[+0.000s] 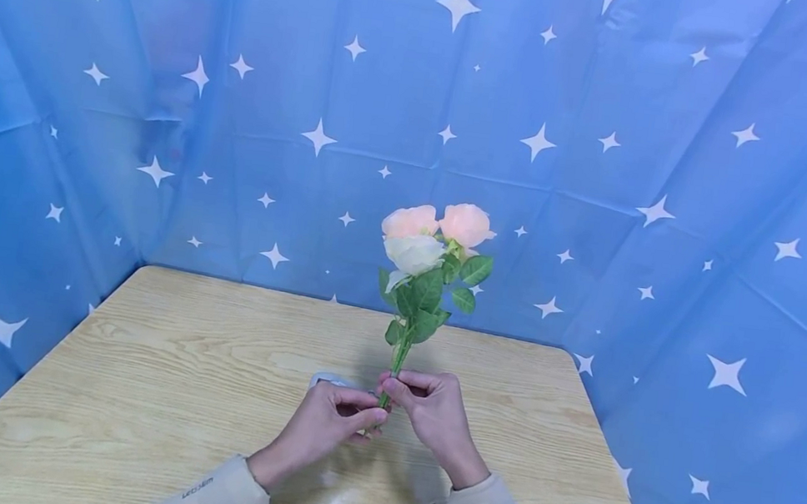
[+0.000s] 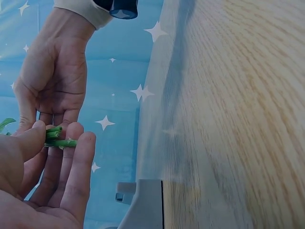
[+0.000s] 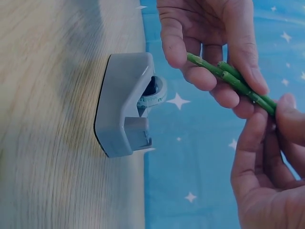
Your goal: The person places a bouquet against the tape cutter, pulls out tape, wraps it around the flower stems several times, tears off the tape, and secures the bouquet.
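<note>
Three roses, two pale pink [image 1: 467, 225] and one white [image 1: 412, 253], stand upright in a bunch above the table, with green leaves [image 1: 427, 290] below the blooms. My right hand [image 1: 438, 414] pinches the green stems between thumb and fingers. Just below it, my left hand [image 1: 323, 425] holds the stems near their lower ends, thumb on one side and fingers on the other. The right wrist view shows the cut ends of the stems [image 3: 233, 82] lying across the left fingers. Both hands nearly meet on the stems.
A grey tape dispenser [image 3: 125, 102] with a roll of tape [image 3: 153, 95] stands on the wooden table [image 1: 171, 358], mostly hidden behind my left hand in the head view. Blue curtains [image 1: 280, 85] with white stars surround the table's back and sides.
</note>
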`<action>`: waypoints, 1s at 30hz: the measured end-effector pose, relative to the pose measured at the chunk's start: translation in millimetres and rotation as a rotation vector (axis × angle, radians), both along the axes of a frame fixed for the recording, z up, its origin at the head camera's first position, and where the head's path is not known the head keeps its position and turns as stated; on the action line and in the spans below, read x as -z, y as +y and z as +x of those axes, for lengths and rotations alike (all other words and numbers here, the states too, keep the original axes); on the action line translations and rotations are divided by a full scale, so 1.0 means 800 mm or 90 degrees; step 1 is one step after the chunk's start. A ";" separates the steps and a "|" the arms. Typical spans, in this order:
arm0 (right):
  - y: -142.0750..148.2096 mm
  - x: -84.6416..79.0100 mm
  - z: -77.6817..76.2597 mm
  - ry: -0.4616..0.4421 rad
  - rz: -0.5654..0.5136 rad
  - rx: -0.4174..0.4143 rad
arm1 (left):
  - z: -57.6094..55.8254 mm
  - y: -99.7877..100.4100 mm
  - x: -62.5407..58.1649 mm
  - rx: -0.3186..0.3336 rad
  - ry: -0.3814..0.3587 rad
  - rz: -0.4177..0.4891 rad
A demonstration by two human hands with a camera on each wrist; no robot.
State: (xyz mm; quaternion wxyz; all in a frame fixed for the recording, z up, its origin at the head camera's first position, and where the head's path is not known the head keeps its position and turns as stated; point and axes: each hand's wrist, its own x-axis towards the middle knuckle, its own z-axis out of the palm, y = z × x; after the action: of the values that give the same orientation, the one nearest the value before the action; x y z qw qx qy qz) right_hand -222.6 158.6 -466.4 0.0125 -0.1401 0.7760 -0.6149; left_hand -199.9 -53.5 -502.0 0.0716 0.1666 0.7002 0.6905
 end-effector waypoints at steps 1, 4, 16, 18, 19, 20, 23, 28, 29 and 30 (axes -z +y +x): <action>0.000 0.000 0.000 -0.001 0.001 0.000 | 0.000 0.000 0.000 0.002 -0.002 0.002; 0.002 -0.001 0.001 0.001 0.005 -0.001 | 0.000 -0.001 0.000 0.008 -0.001 0.003; 0.004 -0.003 0.001 -0.006 0.019 0.014 | -0.004 -0.005 0.002 0.016 0.010 -0.030; 0.006 -0.002 0.001 -0.005 0.028 0.020 | -0.003 -0.006 0.002 0.017 0.012 -0.037; 0.008 -0.002 0.000 -0.005 0.032 0.024 | -0.003 -0.007 0.002 0.016 0.013 -0.041; 0.009 -0.001 0.000 -0.006 0.036 0.028 | -0.003 -0.007 0.002 0.015 0.014 -0.044; 0.014 0.000 -0.001 -0.007 0.045 0.034 | -0.003 -0.009 0.002 0.013 0.022 -0.061; 0.021 0.001 0.000 -0.010 0.054 0.042 | -0.005 -0.012 0.000 0.006 0.045 -0.086; 0.023 0.002 0.000 -0.012 0.057 0.044 | -0.006 -0.013 0.000 0.004 0.050 -0.090; 0.024 0.002 0.001 -0.014 0.059 0.047 | -0.006 -0.014 0.000 0.002 0.054 -0.096</action>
State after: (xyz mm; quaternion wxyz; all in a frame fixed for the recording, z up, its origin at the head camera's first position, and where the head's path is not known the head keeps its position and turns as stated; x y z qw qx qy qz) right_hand -222.2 177.7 -467.7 0.0049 -0.1039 0.8081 -0.5798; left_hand -204.7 -64.5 -502.0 0.0553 0.1910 0.7523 0.6281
